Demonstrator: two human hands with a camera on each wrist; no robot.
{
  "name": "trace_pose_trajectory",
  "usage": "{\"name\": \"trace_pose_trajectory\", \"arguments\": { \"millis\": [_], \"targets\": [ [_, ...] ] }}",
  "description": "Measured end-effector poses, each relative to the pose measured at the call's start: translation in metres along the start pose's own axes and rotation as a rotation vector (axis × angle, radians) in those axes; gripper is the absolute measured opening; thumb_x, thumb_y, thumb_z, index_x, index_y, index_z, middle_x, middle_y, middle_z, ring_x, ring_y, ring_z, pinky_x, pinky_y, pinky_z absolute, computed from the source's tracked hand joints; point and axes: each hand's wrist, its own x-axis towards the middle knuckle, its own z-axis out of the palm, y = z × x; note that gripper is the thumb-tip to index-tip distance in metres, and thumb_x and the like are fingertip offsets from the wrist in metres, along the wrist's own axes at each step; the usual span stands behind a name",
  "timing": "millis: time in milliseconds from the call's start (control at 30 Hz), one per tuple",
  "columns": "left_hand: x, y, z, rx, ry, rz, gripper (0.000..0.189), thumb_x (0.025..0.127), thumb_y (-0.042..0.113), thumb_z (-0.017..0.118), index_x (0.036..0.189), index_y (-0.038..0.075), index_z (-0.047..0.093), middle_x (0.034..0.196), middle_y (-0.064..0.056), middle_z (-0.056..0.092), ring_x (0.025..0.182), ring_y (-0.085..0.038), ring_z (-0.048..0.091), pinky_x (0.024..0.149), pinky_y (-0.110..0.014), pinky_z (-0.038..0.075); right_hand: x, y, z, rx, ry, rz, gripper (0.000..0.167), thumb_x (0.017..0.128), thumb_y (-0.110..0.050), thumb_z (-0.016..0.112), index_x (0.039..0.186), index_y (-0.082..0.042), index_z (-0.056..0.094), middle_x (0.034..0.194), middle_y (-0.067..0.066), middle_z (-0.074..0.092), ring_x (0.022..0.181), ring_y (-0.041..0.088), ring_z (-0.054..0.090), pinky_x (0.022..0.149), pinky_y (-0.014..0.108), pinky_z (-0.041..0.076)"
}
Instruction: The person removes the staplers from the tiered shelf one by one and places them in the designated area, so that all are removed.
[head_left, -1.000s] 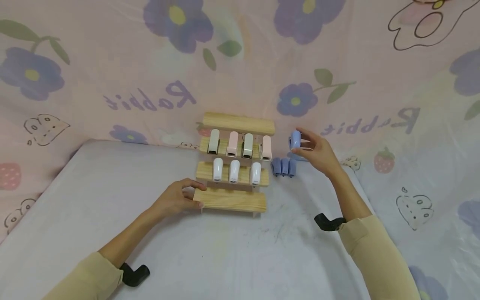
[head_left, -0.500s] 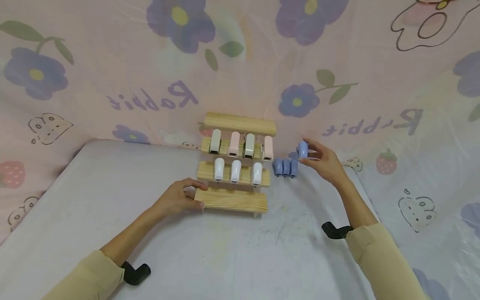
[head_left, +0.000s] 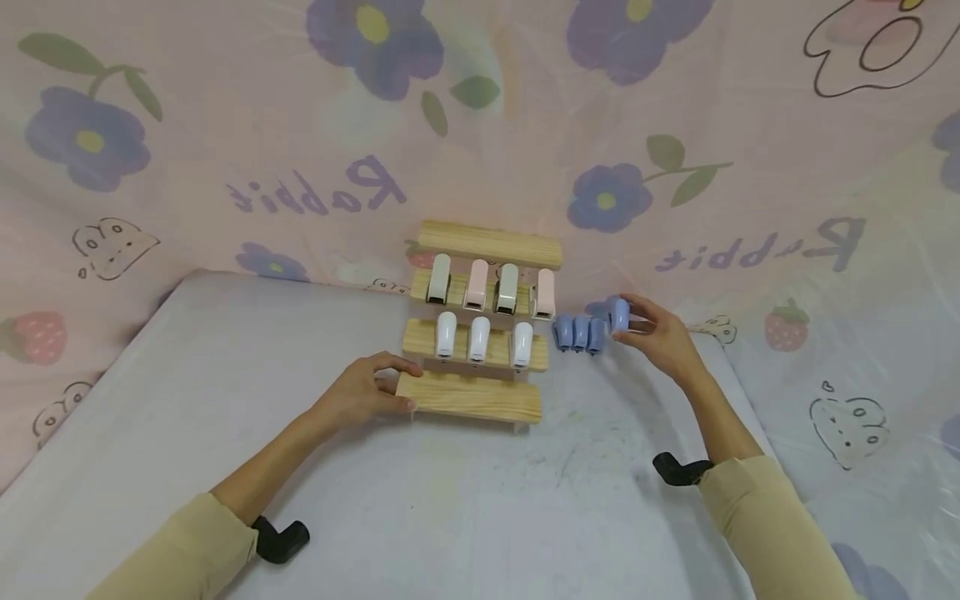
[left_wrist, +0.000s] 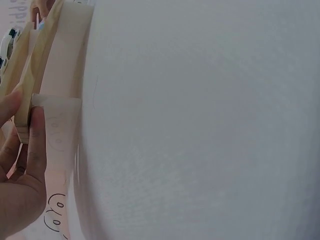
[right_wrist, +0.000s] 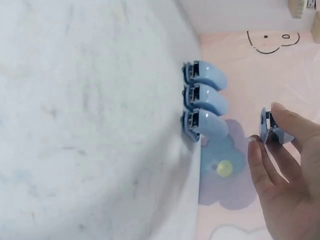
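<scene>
My right hand (head_left: 663, 340) pinches a small blue stapler (head_left: 618, 315) between thumb and fingers, held above the table just right of a row of three blue staplers (head_left: 580, 332). In the right wrist view the held stapler (right_wrist: 276, 129) is apart from that row. My left hand (head_left: 365, 387) grips the left end of the lowest wooden step (head_left: 472, 397) of a tiered rack, thumb on one face and fingers on the other in the left wrist view. White staplers (head_left: 478, 340) stand on the step above. Grey-green and pink staplers (head_left: 476, 285) alternate on the step above that.
The rack's top wooden step (head_left: 491, 243) bears nothing visible. A white cloth-covered table (head_left: 450, 517) lies beneath everything. Close behind the rack rises a pink floral curtain (head_left: 510, 150). Black wrist mounts (head_left: 282, 540) stick out from both sleeves.
My right hand has lowered the blue stapler and moved it a little right, down beside the row of three. The left hand keeps its grip on the rack. The head view has shifted slightly.
</scene>
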Motion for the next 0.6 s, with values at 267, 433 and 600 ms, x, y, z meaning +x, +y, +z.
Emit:
{"name": "trace_pose_trajectory", "arguments": {
  "millis": [267,433,600],
  "targets": [
    [0.000,0.002,0.000,-0.011,0.000,-0.022,0.049,0.077,0.015,0.087,0.122,0.013,0.066,0.145,-0.014,0.048,0.104,-0.028,0.067,0.078,-0.035,0.053,-0.001,0.021,0.002,-0.031,0.003,0.024,0.069,0.089,-0.015,0.076,0.150,-0.011,0.043,0.143,0.022,0.049,0.123,0.040,0.055,0.079,0.011,0.047],
    [0.000,0.001,0.000,-0.008,0.003,-0.021,0.049,0.077,0.015,0.087,0.121,0.013,0.066,0.145,-0.013,0.048,0.103,-0.028,0.067,0.077,-0.035,0.053,0.000,0.030,0.006,-0.075,0.002,0.062,0.069,0.090,-0.021,0.076,0.150,-0.012,0.044,0.143,0.021,0.050,0.123,0.040,0.055,0.086,0.027,0.052],
    [0.001,0.000,0.000,-0.007,0.003,-0.021,0.049,0.077,0.015,0.087,0.121,0.014,0.066,0.146,-0.013,0.048,0.104,-0.029,0.066,0.078,-0.036,0.053,0.003,0.035,0.009,-0.121,-0.015,0.078,0.068,0.090,-0.022,0.076,0.149,-0.011,0.044,0.142,0.022,0.051,0.122,0.040,0.055,0.094,0.053,0.048]
  ]
}}
